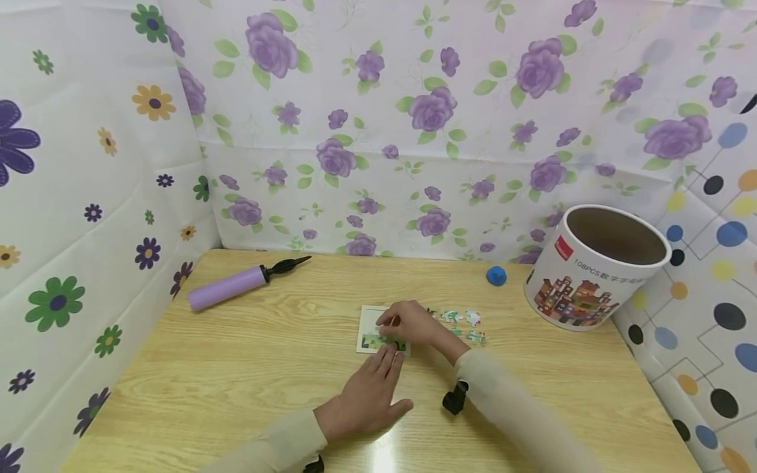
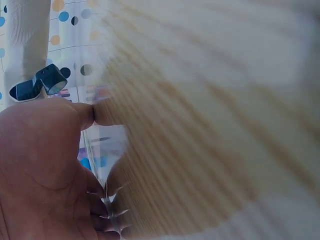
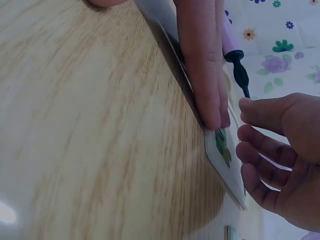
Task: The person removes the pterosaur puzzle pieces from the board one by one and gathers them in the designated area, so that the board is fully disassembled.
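A small white puzzle tray [image 1: 367, 315] lies on the table, with green picture pieces [image 1: 371, 341] along its near side. My left hand [image 1: 371, 394] reaches in from the near side, fingers straight and fingertips pressing on the tray's near edge, thumb spread out to the right. Above the tray's right half is my right hand [image 1: 412, 322], its fingers bent. In the right wrist view its thumb and fingertips [image 3: 246, 134] stand apart, and no piece shows between them. Several loose jigsaw pieces [image 1: 473, 318] lie just right of the tray, partly hidden behind the right hand.
A purple hand pump [image 1: 229, 288] with a black nozzle lies at the back left of the wooden table [image 1: 248, 381]. A blue round object [image 1: 496, 276] sits at the back. At the right stands a large white printed tub [image 1: 544, 276]. Patterned cloth hangs behind and at both sides.
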`<state>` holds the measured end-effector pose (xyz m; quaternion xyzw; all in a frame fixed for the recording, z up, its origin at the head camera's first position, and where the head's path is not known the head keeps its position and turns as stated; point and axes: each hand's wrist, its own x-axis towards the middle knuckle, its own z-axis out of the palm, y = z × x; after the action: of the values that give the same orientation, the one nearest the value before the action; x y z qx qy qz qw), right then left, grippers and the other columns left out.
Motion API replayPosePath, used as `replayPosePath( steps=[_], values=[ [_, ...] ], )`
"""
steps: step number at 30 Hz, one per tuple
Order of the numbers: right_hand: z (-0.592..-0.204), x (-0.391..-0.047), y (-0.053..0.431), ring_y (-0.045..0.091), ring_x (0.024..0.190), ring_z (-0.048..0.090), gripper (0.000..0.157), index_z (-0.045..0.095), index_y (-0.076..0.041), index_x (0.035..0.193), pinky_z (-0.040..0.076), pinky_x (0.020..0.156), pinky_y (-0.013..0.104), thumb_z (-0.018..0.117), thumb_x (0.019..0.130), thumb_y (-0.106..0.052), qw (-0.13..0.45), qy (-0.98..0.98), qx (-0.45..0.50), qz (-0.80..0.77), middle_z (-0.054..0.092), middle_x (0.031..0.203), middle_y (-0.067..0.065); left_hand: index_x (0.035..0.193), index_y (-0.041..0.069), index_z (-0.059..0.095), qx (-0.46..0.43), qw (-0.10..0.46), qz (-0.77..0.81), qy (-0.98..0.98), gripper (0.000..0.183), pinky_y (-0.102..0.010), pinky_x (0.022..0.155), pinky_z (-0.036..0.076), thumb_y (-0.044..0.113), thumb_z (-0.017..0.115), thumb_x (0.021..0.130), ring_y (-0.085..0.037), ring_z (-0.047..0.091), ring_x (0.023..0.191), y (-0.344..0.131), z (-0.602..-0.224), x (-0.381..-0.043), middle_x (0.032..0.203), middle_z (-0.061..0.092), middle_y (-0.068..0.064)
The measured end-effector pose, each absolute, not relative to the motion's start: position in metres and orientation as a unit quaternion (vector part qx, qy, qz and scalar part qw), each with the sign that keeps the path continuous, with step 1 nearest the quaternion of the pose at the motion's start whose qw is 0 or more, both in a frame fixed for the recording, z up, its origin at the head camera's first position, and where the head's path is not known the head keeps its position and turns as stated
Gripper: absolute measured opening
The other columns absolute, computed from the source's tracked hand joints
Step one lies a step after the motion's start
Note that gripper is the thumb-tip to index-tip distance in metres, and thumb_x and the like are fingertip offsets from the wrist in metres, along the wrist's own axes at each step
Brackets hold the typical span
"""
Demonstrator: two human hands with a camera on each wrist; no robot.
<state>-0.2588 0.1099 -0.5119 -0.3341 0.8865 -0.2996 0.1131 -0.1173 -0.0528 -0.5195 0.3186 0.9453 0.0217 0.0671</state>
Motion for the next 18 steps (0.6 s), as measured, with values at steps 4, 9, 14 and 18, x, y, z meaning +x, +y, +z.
replayPosePath(
  steps=[4, 9, 14, 18],
  values=[
    [-0.513, -0.259, 0.102, 0.007, 0.088, 0.066, 0.02, 0.079, -0.016, 0.114, 0.056, 0.077, 0.027, 0.07, 0.099, -0.025, 0.107, 0.886, -0.345, -0.292, 0.073, 0.105, -0.003, 0.159, -0.003, 0.029, 0.319, 0.068, 0.036, 0.945, 0.083, -0.044, 0.121, 0.03, 0.059, 0.04, 0.105, -0.034, 0.022, 0.155, -0.054, -0.519, -0.117, 0.166, 0.024, -0.023],
    [-0.517, -0.26, 0.094, 0.006, 0.086, 0.066, 0.017, 0.08, -0.016, 0.11, 0.056, 0.076, 0.027, 0.071, 0.098, -0.025, 0.1, 0.888, -0.342, -0.292, 0.074, 0.103, -0.004, 0.159, -0.003, 0.027, 0.317, 0.076, 0.048, 0.944, 0.083, -0.045, 0.122, 0.029, 0.059, 0.04, 0.105, -0.034, 0.02, 0.155, -0.055, -0.517, -0.117, 0.167, 0.021, -0.022],
    [-0.521, -0.26, 0.09, 0.004, 0.082, 0.064, 0.015, 0.081, -0.017, 0.107, 0.055, 0.074, 0.027, 0.073, 0.097, -0.026, 0.109, 0.89, -0.333, -0.293, 0.072, 0.097, -0.007, 0.16, -0.004, 0.025, 0.314, 0.086, 0.059, 0.944, 0.084, -0.046, 0.122, 0.028, 0.059, 0.04, 0.105, -0.035, 0.018, 0.156, -0.055, -0.517, -0.116, 0.167, 0.019, -0.023],
    [-0.522, -0.26, 0.088, 0.003, 0.078, 0.062, 0.015, 0.082, -0.018, 0.105, 0.054, 0.072, 0.026, 0.074, 0.096, -0.027, 0.116, 0.89, -0.326, -0.296, 0.069, 0.092, -0.009, 0.16, -0.004, 0.025, 0.314, 0.088, 0.059, 0.943, 0.085, -0.047, 0.122, 0.028, 0.06, 0.04, 0.105, -0.036, 0.018, 0.156, -0.056, -0.516, -0.117, 0.167, 0.02, -0.023]
  ],
)
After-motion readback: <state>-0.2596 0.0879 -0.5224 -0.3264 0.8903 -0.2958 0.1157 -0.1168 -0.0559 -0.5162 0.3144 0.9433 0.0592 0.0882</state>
